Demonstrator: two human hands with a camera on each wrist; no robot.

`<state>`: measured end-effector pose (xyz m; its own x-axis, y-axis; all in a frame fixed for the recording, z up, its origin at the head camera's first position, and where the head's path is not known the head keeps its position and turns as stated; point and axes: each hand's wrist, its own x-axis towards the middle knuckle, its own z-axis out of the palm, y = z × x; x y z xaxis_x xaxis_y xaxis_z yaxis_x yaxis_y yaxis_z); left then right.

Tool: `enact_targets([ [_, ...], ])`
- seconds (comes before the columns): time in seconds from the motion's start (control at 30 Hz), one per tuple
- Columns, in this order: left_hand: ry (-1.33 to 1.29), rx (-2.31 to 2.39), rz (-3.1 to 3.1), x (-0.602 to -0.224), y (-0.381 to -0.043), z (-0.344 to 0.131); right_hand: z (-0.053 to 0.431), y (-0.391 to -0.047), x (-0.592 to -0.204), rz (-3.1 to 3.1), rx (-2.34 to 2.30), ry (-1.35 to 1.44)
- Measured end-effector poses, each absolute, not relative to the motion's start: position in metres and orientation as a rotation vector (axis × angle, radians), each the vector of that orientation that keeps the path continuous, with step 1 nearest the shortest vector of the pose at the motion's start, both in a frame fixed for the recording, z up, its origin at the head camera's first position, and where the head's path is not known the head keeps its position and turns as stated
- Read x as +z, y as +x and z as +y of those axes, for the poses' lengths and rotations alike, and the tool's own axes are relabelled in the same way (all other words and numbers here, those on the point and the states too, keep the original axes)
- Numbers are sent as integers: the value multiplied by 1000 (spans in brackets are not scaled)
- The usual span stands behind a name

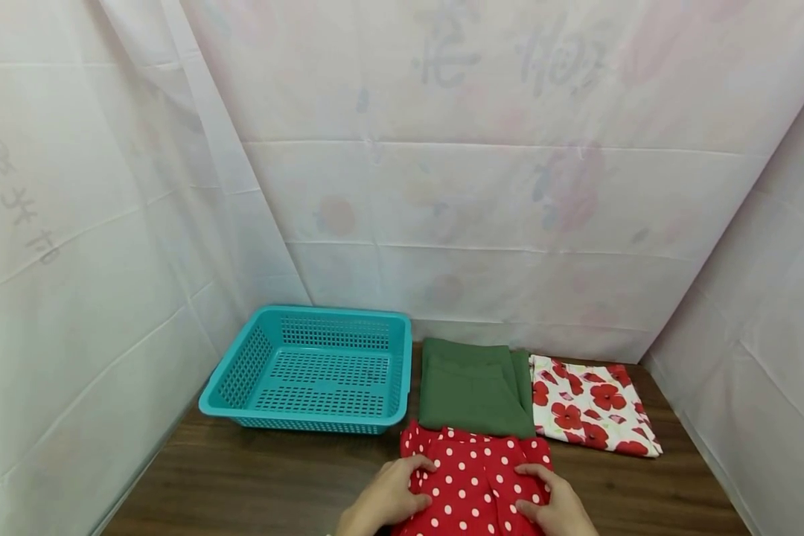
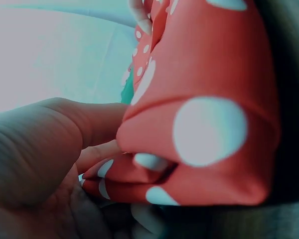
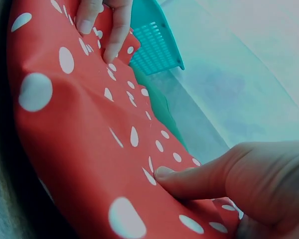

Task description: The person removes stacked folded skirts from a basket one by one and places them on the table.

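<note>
A red cloth with white polka dots (image 1: 465, 476) lies folded at the front of the table, with creases and gathers across its top. My left hand (image 1: 388, 495) grips its left side. In the left wrist view the thumb lies on the upper layer, and other fingers reach in among and below the folded layers. At the opposite side my right hand (image 1: 554, 500) holds the cloth's right edge. Its thumb (image 3: 184, 180) presses into the fabric in the right wrist view, while most of its other fingers are hidden there.
Behind the red cloth lies a folded green cloth (image 1: 469, 394), its front edge meeting the red one. A folded white cloth with red flowers (image 1: 589, 406) is to its right. The teal plastic basket (image 1: 301, 418) stands back left on the wooden table (image 1: 241, 476). White curtains (image 1: 442, 201) enclose three sides.
</note>
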<state>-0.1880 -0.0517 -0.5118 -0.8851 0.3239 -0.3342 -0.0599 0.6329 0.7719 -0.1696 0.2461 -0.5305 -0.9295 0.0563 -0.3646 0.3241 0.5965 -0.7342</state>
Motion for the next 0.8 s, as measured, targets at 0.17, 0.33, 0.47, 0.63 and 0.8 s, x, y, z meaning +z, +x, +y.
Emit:
enact_targets([
  [0.17,215,1157,2453,-514,-184,-56,246,-170,-529,2513,-1226,323],
  [0.33,110,1134,2475,-514,-182,-61,252,-168,-525,2571,-1153,275],
  [0.47,98,1120,2530,-516,-180,-73,258,-166,-523,2641,-1091,239],
  [0.63,334,1148,2556,-515,-178,-104,262,-164,-521,2680,-1019,250],
  [0.8,666,1131,2713,-510,-173,-142,264,-169,-511,2748,-938,256],
])
